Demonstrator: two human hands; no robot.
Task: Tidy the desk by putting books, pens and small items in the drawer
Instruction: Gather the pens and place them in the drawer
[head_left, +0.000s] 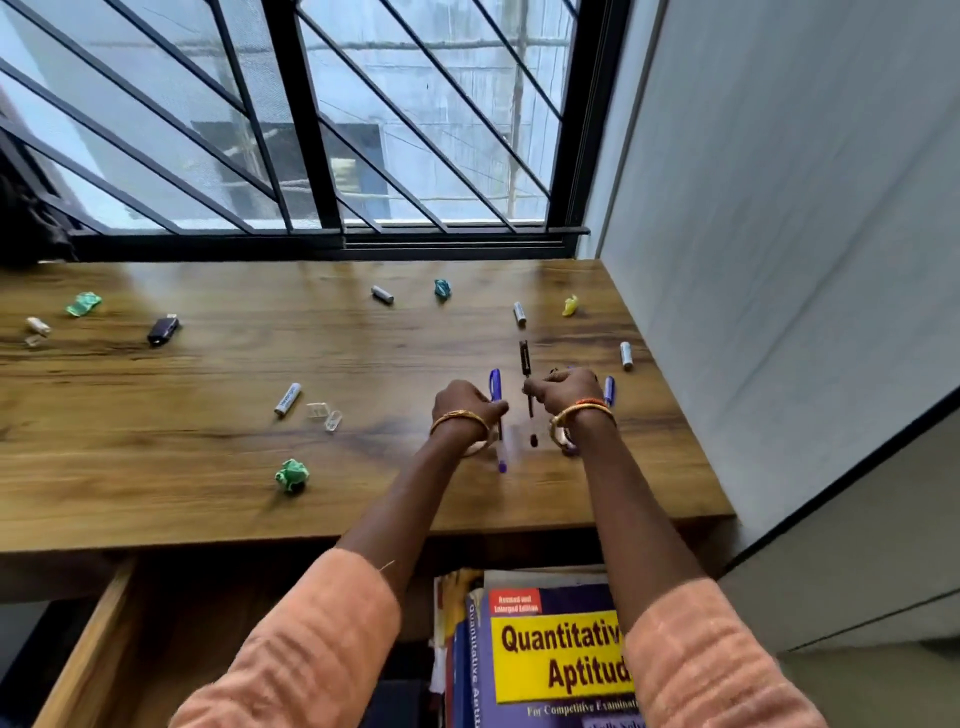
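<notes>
Landmark: the open drawer (93, 639) is sitting below the near edge of the desk (208, 499); all places below are being given relative to it.
Books: a stack topped by a purple and yellow book (550, 654) is already lying inside the drawer, at its right end.
Left hand (462, 405): it is working above the desk, beyond the drawer; the fingers are curling round a blue pen (497, 415).
Right hand (566, 389): it is working just to the right of the left hand; the fingertips are pinching a black pen (525, 384) near its middle. More pens seem to be gathered under this hand, but the count cannot be told.
Loose pen: another blue pen (609, 391) is lying beyond the drawer, just right of the right hand.
Small items: batteries (287, 399), crumpled paper balls (292, 474) and a dark USB stick (163, 329) are lying scattered farther beyond the drawer and to its left.
Handling: the pens are likely light, stiff and smooth, so they are prone to rolling or slipping from a bundle.
Hold point: gripping each barrel at mid-length is advisable, with caps aligned.
</notes>
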